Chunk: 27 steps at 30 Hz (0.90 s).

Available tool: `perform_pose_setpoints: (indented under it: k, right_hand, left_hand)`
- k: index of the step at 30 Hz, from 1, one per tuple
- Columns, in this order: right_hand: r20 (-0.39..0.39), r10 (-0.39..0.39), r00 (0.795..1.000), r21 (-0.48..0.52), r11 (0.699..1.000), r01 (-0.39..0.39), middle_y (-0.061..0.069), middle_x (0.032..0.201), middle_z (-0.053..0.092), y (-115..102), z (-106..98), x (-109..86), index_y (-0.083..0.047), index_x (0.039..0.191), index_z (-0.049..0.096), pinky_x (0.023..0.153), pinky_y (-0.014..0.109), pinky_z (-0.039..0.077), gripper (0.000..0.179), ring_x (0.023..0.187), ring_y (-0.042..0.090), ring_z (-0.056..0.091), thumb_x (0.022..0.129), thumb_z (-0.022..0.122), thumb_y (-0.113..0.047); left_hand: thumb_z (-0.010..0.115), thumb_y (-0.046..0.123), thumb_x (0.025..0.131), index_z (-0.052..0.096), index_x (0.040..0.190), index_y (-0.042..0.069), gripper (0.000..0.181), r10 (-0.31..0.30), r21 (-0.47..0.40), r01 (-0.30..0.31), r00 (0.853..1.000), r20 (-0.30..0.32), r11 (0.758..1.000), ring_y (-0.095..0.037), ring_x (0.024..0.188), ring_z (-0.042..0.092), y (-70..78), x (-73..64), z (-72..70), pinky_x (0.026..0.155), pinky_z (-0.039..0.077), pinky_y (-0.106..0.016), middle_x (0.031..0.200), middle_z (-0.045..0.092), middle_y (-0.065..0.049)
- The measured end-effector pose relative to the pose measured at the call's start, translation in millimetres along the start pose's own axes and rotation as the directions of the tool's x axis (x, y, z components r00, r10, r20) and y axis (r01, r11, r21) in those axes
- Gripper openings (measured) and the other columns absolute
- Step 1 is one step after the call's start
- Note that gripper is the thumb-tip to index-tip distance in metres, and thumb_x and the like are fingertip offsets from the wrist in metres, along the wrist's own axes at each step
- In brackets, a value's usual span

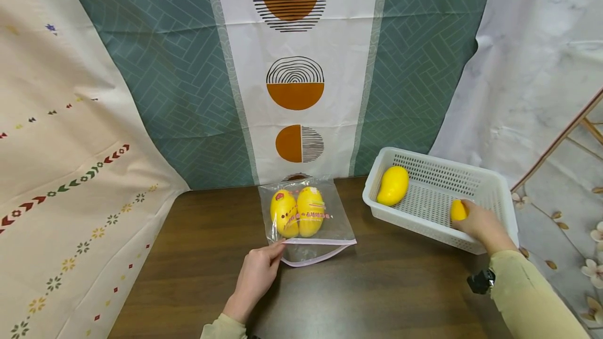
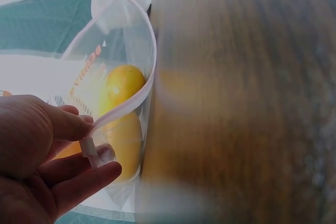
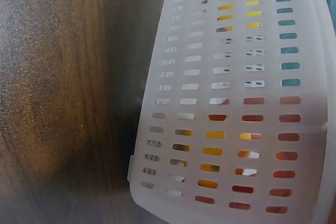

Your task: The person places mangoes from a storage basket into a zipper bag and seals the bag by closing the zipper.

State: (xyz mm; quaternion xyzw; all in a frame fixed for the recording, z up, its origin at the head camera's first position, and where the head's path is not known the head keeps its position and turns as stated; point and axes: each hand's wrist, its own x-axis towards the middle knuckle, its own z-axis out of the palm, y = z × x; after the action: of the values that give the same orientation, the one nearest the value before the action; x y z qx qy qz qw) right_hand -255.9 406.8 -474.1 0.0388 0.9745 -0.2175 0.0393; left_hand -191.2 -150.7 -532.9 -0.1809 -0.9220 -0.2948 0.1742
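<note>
A clear zip bag (image 1: 340,218) with a pinkish zip edge lies on the table, its mouth parted toward me. Two yellow mangoes (image 1: 284,218) are side by side inside it. My left hand (image 1: 258,271) pinches the left corner of the bag's mouth between thumb and fingers, as the left wrist view also shows. Inside the white slotted basket (image 1: 424,225), my right hand (image 1: 482,224) grips another mango (image 1: 458,210) near the right end. One more mango (image 1: 393,185) lies at the basket's left end. Basket slots in the right wrist view mostly hide the right hand and its mango.
The dark wooden table (image 1: 358,297) stretches beneath everything. A patterned green and white cloth (image 1: 183,93) hangs behind it, with a cream cloth (image 1: 70,171) at left and a marble-print cloth (image 1: 527,93) at right. The basket's raised walls surround the right hand.
</note>
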Motion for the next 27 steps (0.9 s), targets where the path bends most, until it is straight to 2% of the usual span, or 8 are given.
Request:
perform_pose_setpoints:
  k: [8, 18, 27]
  right_hand:
    - [-0.003, -0.033, 0.999, -0.014, 0.999, 0.033, 0.051, 0.133, 0.048, 1.7, -0.6, 1.2, 0.025, 0.146, 0.032, 0.089, 0.069, 0.047, 0.078, 0.102, 0.058, 0.056, 0.094, 0.067, -0.021]
    - [-0.006, -0.032, 0.999, -0.009, 0.999, 0.032, 0.049, 0.136, 0.048, -0.3, -0.3, -1.3, 0.023, 0.146, 0.036, 0.093, 0.072, 0.046, 0.075, 0.107, 0.059, 0.056, 0.098, 0.067, -0.024]
    - [-0.032, -0.005, 0.999, 0.022, 1.0, 0.006, 0.049, 0.143, 0.042, -1.8, -0.8, -5.9, 0.019, 0.154, 0.03, 0.093, 0.07, 0.046, 0.08, 0.11, 0.058, 0.054, 0.102, 0.064, -0.03]
  left_hand:
    - [0.085, -0.004, 0.087, 0.083, 0.119, 0.005, 0.033, 0.011, 0.002, -0.011, 1.0, -0.009, 1.0, -0.026, 0.109, 0.077, -0.7, 0.6, 1.4, 0.088, 0.063, -0.043, 0.12, 0.079, -0.009]
    - [0.085, -0.004, 0.087, 0.083, 0.119, 0.005, 0.033, 0.016, 0.004, -0.016, 1.0, -0.012, 1.0, -0.025, 0.109, 0.077, -0.9, -0.2, 1.8, 0.088, 0.063, -0.043, 0.12, 0.079, -0.009]
    - [0.085, -0.004, 0.087, 0.083, 0.12, 0.006, 0.034, 0.02, -0.005, -0.02, 1.0, -0.018, 1.0, -0.025, 0.109, 0.077, -1.8, -0.4, 1.7, 0.088, 0.063, -0.043, 0.121, 0.078, -0.008]
